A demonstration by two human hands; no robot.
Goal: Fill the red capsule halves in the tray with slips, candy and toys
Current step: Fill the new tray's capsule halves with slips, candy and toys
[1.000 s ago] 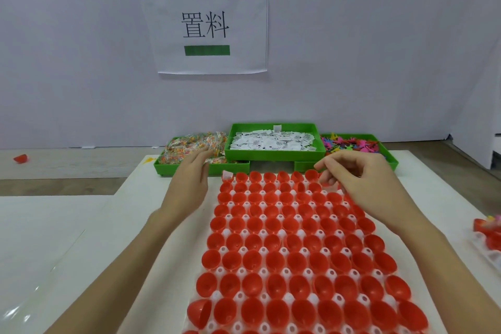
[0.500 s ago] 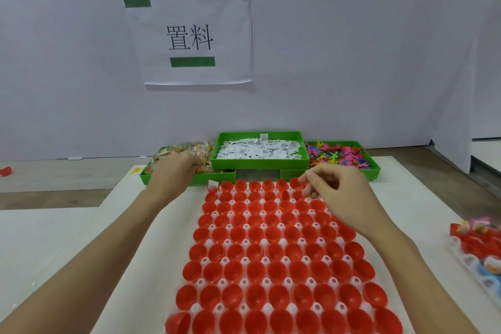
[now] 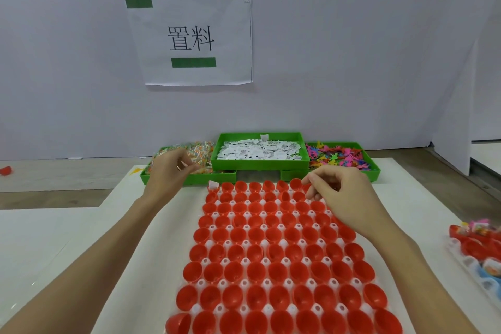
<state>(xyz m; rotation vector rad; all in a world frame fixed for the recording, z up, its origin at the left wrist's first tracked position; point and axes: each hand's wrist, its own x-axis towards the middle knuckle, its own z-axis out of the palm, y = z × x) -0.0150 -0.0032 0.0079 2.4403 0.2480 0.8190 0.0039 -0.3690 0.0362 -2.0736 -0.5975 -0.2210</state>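
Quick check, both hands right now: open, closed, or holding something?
Left hand: over the candy bin, fingers curled into the candy; whether it grips any cannot be told.
Right hand: fingers curled over the tray's far row; a held item cannot be told.

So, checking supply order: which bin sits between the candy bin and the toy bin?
The green bin of paper slips, in the head view, raised above both.
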